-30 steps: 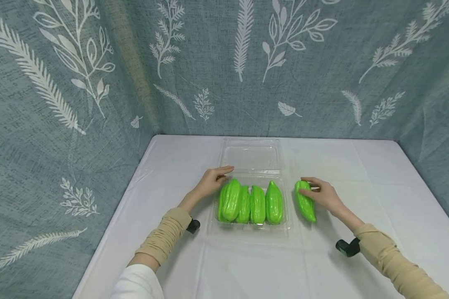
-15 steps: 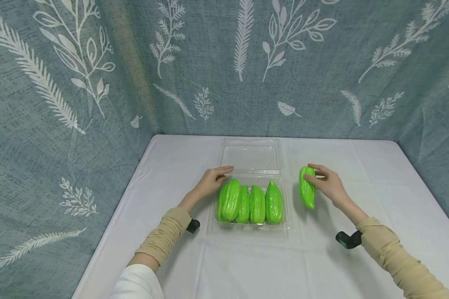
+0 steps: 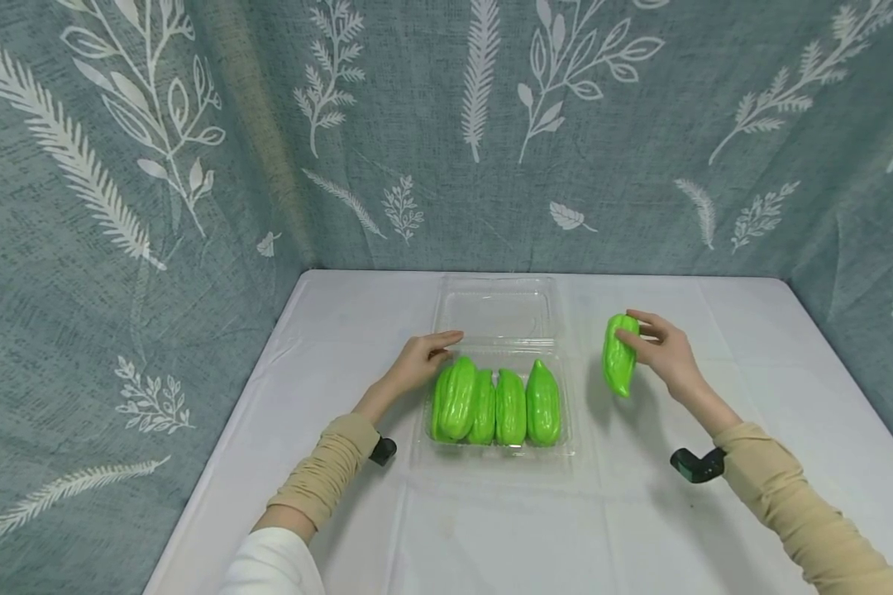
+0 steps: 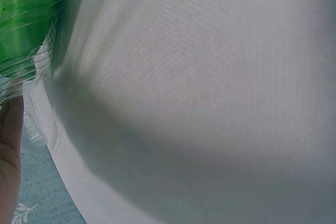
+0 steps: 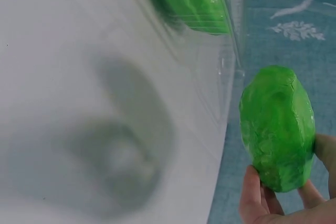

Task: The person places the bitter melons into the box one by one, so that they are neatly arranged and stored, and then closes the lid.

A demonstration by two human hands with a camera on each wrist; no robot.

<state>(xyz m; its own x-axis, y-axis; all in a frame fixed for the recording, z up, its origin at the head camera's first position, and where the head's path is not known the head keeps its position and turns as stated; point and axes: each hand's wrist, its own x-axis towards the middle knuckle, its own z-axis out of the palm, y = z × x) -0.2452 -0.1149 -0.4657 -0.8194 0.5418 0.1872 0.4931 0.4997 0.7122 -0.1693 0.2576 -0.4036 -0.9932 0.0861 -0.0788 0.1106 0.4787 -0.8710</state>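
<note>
My right hand (image 3: 666, 351) pinches a glossy green bitter melon (image 3: 619, 355), ridged and pointed at its lower end, and holds it above the table to the right of a clear plastic container (image 3: 568, 450). In the right wrist view, thumb and fingers grip one end of this melon (image 5: 277, 127). Several similar green melons (image 3: 544, 405) lie side by side in the container, one resting partly on its neighbours at the left. My left hand (image 3: 417, 359), its fingers mostly straight, touches the container's back left corner; the left wrist view shows fingertips against the ribbed wall (image 4: 44, 61).
The container's clear lid (image 3: 499, 307) lies folded back behind it. A white cloth (image 3: 506, 529) covers the table. A blue-green curtain (image 3: 432, 207) with white leaf prints hangs behind and at both sides. Black wrist cameras (image 3: 698, 465) sit on the sleeves.
My right hand has lifted the bitter melon off the table and carried it up and slightly right, away from the container. My left hand stays at the container's corner.
</note>
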